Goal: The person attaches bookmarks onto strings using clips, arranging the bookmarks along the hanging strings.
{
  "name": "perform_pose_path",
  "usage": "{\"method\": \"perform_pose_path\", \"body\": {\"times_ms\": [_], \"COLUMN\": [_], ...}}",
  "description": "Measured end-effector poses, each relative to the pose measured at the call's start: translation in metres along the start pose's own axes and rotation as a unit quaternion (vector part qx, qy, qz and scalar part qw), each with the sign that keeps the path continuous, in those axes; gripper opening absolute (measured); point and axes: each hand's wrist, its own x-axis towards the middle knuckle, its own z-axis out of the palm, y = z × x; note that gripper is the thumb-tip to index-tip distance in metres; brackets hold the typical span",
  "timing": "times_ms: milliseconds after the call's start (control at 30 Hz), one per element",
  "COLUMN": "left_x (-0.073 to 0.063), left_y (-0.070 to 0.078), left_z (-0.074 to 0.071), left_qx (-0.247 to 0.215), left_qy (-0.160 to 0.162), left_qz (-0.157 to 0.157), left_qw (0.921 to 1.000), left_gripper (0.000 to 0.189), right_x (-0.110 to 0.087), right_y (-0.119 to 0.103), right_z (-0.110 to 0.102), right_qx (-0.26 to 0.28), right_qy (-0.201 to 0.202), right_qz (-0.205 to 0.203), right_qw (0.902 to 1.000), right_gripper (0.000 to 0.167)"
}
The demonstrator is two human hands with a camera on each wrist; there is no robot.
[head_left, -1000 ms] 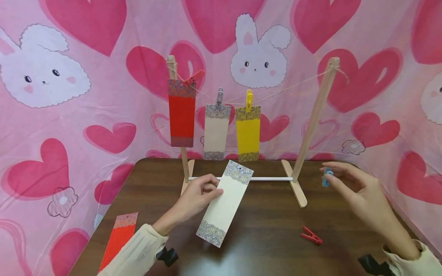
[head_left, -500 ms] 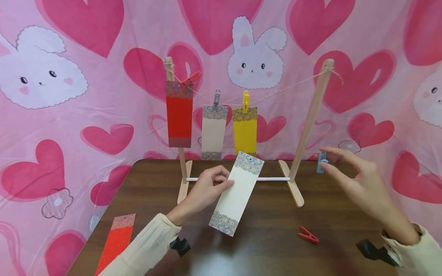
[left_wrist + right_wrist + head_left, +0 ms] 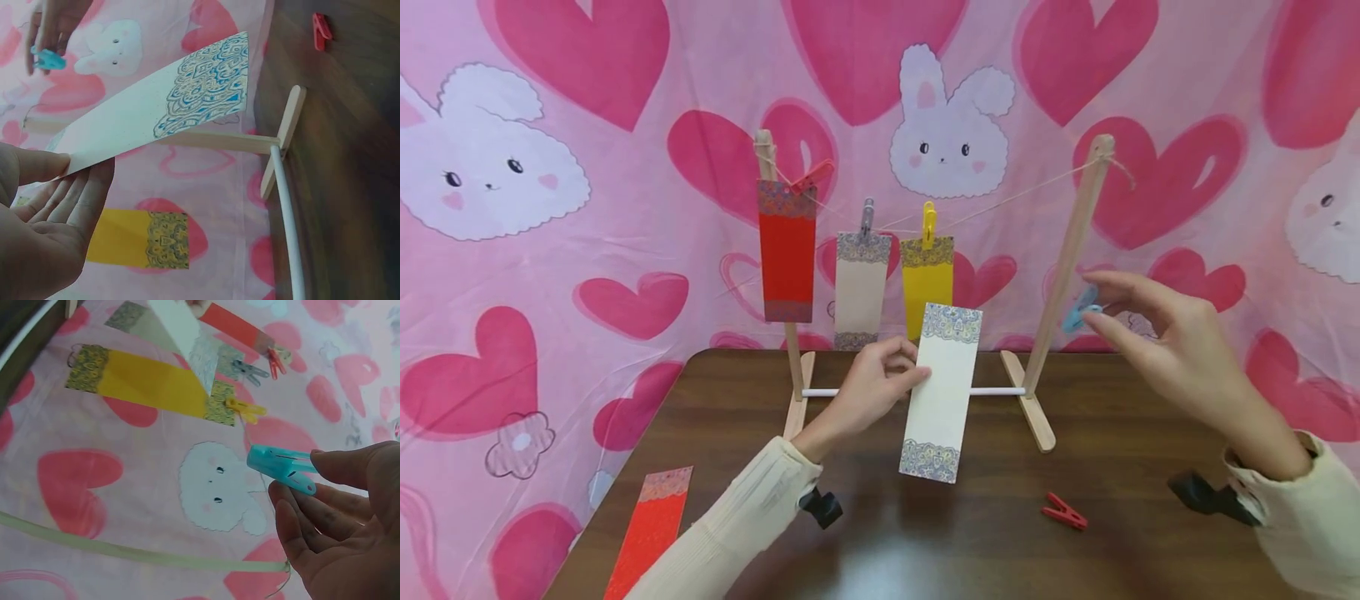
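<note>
My left hand [image 3: 876, 387] pinches a white paper card [image 3: 942, 387] with blue patterned bands by its left edge, holding it nearly upright above the table. In the left wrist view the thumb lies on one face of the card and the fingers behind it. My right hand [image 3: 1180, 342] pinches a light blue clothespin [image 3: 1081, 310] between thumb and fingers, just right of the right wooden post. On the string [image 3: 1015, 196] hang a red card [image 3: 787, 258], a white card [image 3: 861, 287] and a yellow card [image 3: 927, 275], clipped with red, grey and yellow clothespins.
The string runs between two wooden posts [image 3: 1067, 267], joined low down by a white rod [image 3: 997, 392]. A loose red clothespin [image 3: 1064, 512] lies on the brown table [image 3: 985, 533]. Another red card [image 3: 651, 525] lies at the left, partly behind the left sleeve. A pink patterned cloth [image 3: 625, 208] hangs behind.
My left hand has moved right and up with the white card, which is now more upright. My right hand has risen and shifted slightly left, tilting the blue clothespin.
</note>
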Motion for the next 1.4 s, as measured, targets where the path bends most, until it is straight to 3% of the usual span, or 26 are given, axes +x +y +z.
{"method": "perform_pose_path", "body": {"times_ms": [167,433,667,867,1067,1400], "left_x": [0.013,0.030,0.047,0.059,0.068,0.092], "left_y": [0.005,0.014,0.019,0.022,0.026,0.032], "left_z": [0.006,0.015,0.022,0.027,0.032,0.035], "left_qx": [-0.021,-0.032,-0.025,-0.030,-0.033,-0.105], "left_qy": [-0.002,0.002,0.015,0.019,0.014,0.014], "left_qz": [-0.007,-0.009,-0.006,0.005,0.018,0.032], "left_qw": [0.9998,0.9994,0.9995,0.9993,0.9992,0.9939], "left_gripper": [0.017,0.015,0.015,0.015,0.014,0.012], "right_x": [0.017,0.038,0.054,0.074,0.096,0.130], "right_y": [-0.005,-0.003,-0.006,-0.006,-0.005,-0.005], "right_z": [-0.001,0.001,0.001,0.000,-0.001,0.005], "right_qx": [-0.006,0.008,-0.004,-0.005,-0.026,-0.040], "right_qy": [-0.013,-0.010,0.005,-0.044,-0.065,-0.020], "right_qz": [-0.017,-0.084,-0.068,-0.028,-0.051,-0.093], "right_qw": [0.9997,0.9964,0.9977,0.9986,0.9963,0.9947], "right_gripper": [0.061,0.044,0.039,0.048,0.036,0.023]}}
